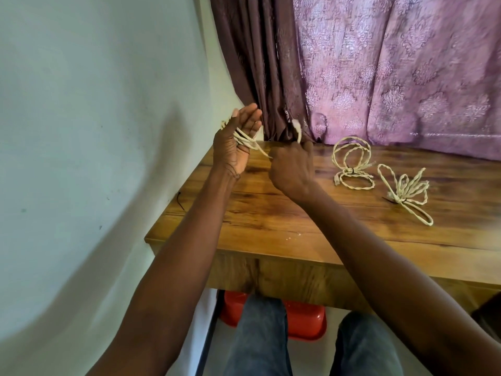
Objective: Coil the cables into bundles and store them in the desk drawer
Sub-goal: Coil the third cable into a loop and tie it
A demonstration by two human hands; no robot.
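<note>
A cream twisted cable (248, 141) is looped several times around my left hand (235, 143), which is raised above the desk's back left corner with its fingers straight and upright. My right hand (291, 165) grips the cable's free end just to the right; the white plug end (296, 127) sticks up above its knuckles. Two tied cable bundles lie on the wooden desk (271, 221): one (352, 166) at the middle back and another (406, 194) to its right, each cinched with a dark tie.
A white wall stands to the left and purple curtains (379, 69) hang behind the desk. A red stool (306, 318) sits under the desk by my knees. A dark tie (179, 203) pokes out at the desk's left edge.
</note>
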